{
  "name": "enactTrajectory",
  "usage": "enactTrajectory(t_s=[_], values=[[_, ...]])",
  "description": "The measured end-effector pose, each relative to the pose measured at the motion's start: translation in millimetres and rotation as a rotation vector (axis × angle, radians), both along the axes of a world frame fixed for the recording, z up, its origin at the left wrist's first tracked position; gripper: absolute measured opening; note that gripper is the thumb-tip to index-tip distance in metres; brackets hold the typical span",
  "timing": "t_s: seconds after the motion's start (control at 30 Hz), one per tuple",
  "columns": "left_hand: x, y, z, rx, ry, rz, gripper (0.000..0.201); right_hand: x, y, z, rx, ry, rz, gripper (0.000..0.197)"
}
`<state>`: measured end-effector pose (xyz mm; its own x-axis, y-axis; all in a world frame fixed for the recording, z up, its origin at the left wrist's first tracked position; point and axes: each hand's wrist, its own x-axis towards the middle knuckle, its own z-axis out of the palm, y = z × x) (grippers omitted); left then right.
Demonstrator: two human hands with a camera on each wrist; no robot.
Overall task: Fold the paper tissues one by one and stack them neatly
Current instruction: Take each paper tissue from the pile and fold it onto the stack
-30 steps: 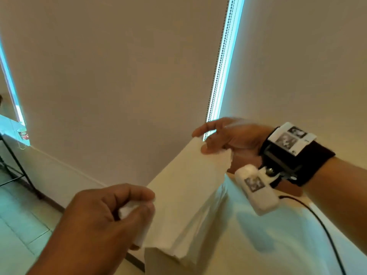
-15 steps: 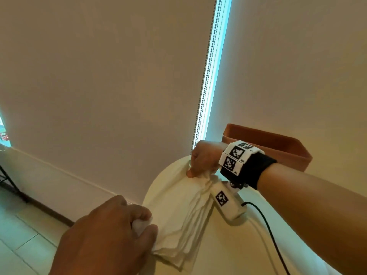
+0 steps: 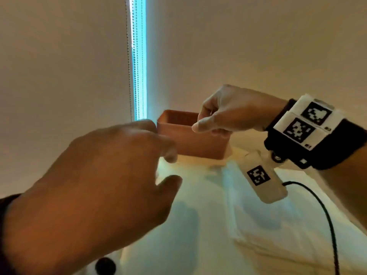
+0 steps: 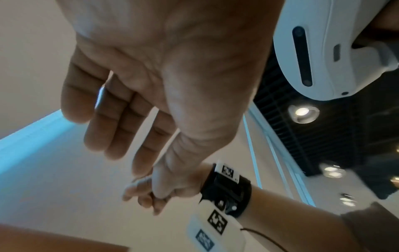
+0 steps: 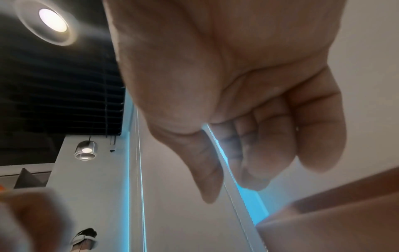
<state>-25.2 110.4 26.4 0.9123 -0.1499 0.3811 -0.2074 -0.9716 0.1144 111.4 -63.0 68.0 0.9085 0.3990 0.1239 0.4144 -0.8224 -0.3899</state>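
A brown box point(image 3: 194, 141) stands at the far side of the white table point(image 3: 178, 225). My right hand point(image 3: 200, 120) hovers over the box's right end with loosely bent fingers and nothing in them; the right wrist view shows the hand point(image 5: 231, 187) with a bare palm above the box point(image 5: 323, 221). My left hand point(image 3: 172, 168) reaches toward the box's near left corner, fingers relaxed and empty, as the left wrist view of that hand point(image 4: 134, 153) confirms. Pale tissue sheets point(image 3: 258, 245) lie flat on the table at the lower right, their edges hard to make out.
A black cable point(image 3: 327, 215) trails from my right wrist camera over the table's right side. A dark round object point(image 3: 105, 265) sits at the table's near left edge. Behind the box hang window blinds with a bead chain point(image 3: 131, 56).
Both hands held a bundle of tissues and lowered it onto the table. They have let go and moved up to the brown box, and my view has swung toward it.
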Motion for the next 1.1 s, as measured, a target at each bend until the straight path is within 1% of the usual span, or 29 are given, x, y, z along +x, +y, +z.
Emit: enactTrajectory(t_s=[0.07,0.17,0.2,0.27,0.3,0.33,0.4,0.43,0.47,0.53,0.57,0.6,0.7,0.8,0.83,0.93,1.0,1.07,1.1], values=[[16.6,-32.1,-4.6,0.119,0.043,-0.181,0.034,-24.7,-36.9,2.7,-0.061,0.004,-0.030,0.020],[44.2,-76.7,-12.5,0.276,0.213,-0.453,0.058,-59.5,-82.5,-10.9,-0.211,0.091,-0.075,0.019],[52.2,-88.7,-17.8,0.331,0.258,-0.530,0.064,-70.0,-94.7,-18.1,-0.265,0.126,-0.082,0.025],[62.4,-110.2,-28.4,0.410,0.376,-0.613,0.069,-87.9,-114.1,-33.2,-0.391,0.174,-0.071,0.043],[64.7,-118.5,-34.0,0.430,0.424,-0.627,0.066,-95.7,-121.3,-41.1,-0.450,0.183,-0.061,0.050],[67.3,-124.0,-40.0,0.441,0.457,-0.640,0.059,-101.8,-127.2,-48.8,-0.497,0.186,-0.049,0.057],[72.4,-129.1,-48.3,0.449,0.478,-0.678,0.035,-110.1,-134.6,-64.0,-0.555,0.188,-0.033,0.064],[75.3,-129.7,-50.6,0.444,0.469,-0.688,0.028,-112.7,-136.5,-71.2,-0.571,0.179,-0.029,0.062],[77.6,-129.8,-51.3,0.444,0.464,-0.692,0.026,-114.3,-137.9,-78.3,-0.577,0.155,-0.024,0.056],[81.0,-129.0,-50.8,0.453,0.485,-0.689,0.030,-116.0,-140.0,-87.7,-0.563,0.087,-0.004,0.035],[82.5,-127.9,-50.0,0.440,0.503,-0.694,0.031,-116.0,-141.0,-89.2,-0.555,0.062,0.008,0.028],[83.8,-126.6,-48.8,0.417,0.524,-0.698,0.031,-115.2,-142.4,-88.8,-0.544,0.057,0.023,0.027],[84.6,-122.7,-42.0,0.329,0.576,-0.703,0.031,-111.4,-146.1,-82.6,-0.447,0.120,0.038,0.028],[85.2,-120.5,-36.3,0.208,0.552,-0.674,0.026,-106.6,-142.8,-79.0,-0.380,0.070,0.014,0.022],[85.5,-119.4,-35.1,0.165,0.541,-0.650,0.025,-105.3,-140.9,-77.6,-0.361,0.057,0.000,0.025],[87.3,-115.9,-29.7,0.048,0.556,-0.612,0.023,-101.2,-134.5,-66.2,-0.327,0.089,-0.028,0.046],[88.8,-111.8,-24.1,-0.039,0.572,-0.607,0.027,-97.9,-133.4,-55.7,-0.218,0.152,-0.021,0.052],[89.4,-107.5,-17.0,-0.112,0.559,-0.602,0.029,-94.0,-134.3,-44.2,-0.115,0.177,0.006,0.059],[89.9,-104.0,-13.0,-0.153,0.536,-0.604,0.028,-91.6,-135.1,-37.6,-0.094,0.172,0.021,0.057]])
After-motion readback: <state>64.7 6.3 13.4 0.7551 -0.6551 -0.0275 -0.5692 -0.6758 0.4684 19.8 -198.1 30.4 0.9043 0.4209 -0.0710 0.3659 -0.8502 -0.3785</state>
